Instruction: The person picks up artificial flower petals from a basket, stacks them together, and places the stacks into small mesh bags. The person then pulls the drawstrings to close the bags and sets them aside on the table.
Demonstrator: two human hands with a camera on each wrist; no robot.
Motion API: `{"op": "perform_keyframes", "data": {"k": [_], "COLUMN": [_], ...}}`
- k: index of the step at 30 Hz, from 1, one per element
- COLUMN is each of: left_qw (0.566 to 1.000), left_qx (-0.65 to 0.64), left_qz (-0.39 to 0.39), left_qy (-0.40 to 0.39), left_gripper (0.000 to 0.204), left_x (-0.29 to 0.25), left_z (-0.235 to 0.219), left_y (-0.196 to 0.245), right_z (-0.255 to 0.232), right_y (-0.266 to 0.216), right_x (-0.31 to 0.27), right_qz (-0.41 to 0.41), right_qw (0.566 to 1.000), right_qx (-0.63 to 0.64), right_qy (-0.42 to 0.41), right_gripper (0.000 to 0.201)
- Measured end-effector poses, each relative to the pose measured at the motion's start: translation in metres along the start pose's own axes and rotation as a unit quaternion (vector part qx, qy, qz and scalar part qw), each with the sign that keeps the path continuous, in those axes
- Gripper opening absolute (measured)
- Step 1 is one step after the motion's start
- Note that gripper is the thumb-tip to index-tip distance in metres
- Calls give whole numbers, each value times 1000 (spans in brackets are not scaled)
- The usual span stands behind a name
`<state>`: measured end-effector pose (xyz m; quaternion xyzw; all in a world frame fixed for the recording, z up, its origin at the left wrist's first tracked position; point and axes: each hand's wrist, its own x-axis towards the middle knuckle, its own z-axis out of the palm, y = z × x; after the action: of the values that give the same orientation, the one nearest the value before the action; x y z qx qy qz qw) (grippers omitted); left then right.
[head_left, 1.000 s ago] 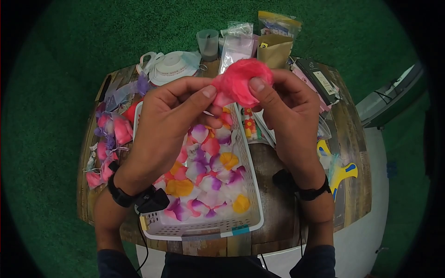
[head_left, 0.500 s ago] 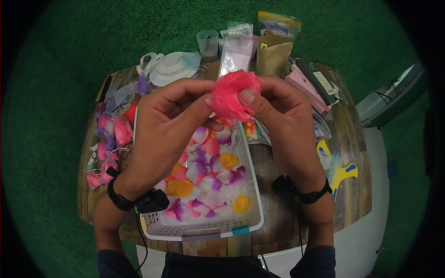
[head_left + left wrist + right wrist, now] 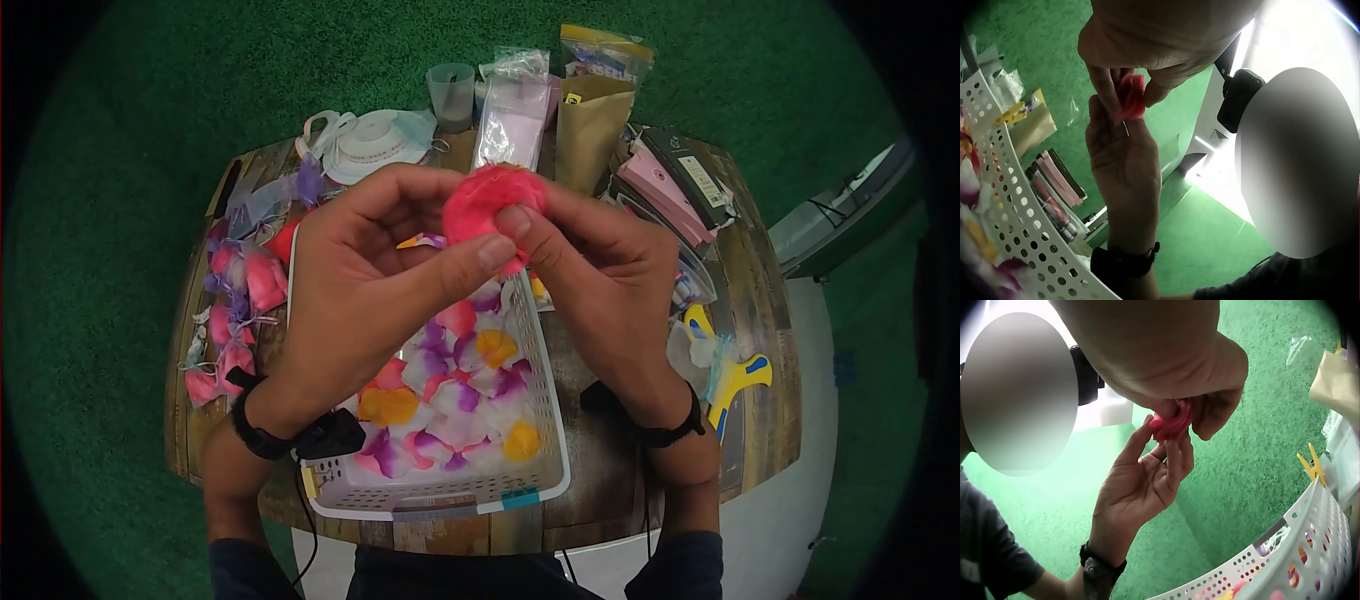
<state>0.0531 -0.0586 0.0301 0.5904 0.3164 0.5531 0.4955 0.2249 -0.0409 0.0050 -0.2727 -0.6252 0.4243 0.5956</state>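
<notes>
Both hands raised over the near half of the worktop (image 3: pixel 590 420), a crumpled pink bundle (image 3: pixel 478 205) of soft, petal-like layers between them, just above the far end of the white basket (image 3: pixel 553 440). Left hand (image 3: pixel 360 285): thumb laid along the bundle's lower front, fingers bent behind, pinching it. Right hand (image 3: pixel 612 290): thumb pressed on the front close to the left thumb, forefinger round the far edge, also pinching. From the left wrist a thin bright sliver (image 3: pixel 1126 129) shows just below the bundle; cannot tell what it is. Main risk, to my eye: layers sliding out of line or apart, since they look thin and slack and only the fingertips hold them. If one thumb lifts before the other bears down, the folds may spring open. Anything dropped could land among the loose petals (image 3: pixel 455 400), some of them pink too, and be hard to pick out. Pressing too hard might crease the cloth-like edges; pulling the hands apart might tear or stretch them. Should the sliver prove sharp, a fingertip could get pricked. Filled pouches (image 3: pixel 265 282) lie left of the basket, well apart from the hands.
</notes>
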Motion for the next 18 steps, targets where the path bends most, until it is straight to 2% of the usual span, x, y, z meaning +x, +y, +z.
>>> {"op": "perform_keyframes", "data": {"k": [4, 6, 11, 13, 15, 18], "left_qw": [1000, 1000, 998, 996, 998, 999], "left_qx": [-9, -16, -50, -70, 18, 25], "left_qz": [-11, -17, -37, -48, -50, -9], "left_qy": [5, 7, -2, -5, -22, -39], "left_gripper": [34, 32, 31, 30, 28, 28], "left_x": [0, 0, 0, -2, -5, -9], "left_z": [0, 0, -4, -8, -12, -17], "left_y": [1, 0, 2, 7, 10, 3], "right_z": [6, 7, 5, 5, 7, 10], "right_y": [1, 1, 2, 2, -2, -5], "right_x": [-2, -4, -7, -7, -7, -9], "right_qz": [14, -18, -21, -62, -57, -17], "right_qw": [999, 1000, 1000, 997, 998, 1000], "right_qx": [36, 12, 2, -11, -8, 2], "right_qy": [14, 19, 20, 39, 34, 17], "right_gripper": [24, 24, 27, 30, 35, 40]}}
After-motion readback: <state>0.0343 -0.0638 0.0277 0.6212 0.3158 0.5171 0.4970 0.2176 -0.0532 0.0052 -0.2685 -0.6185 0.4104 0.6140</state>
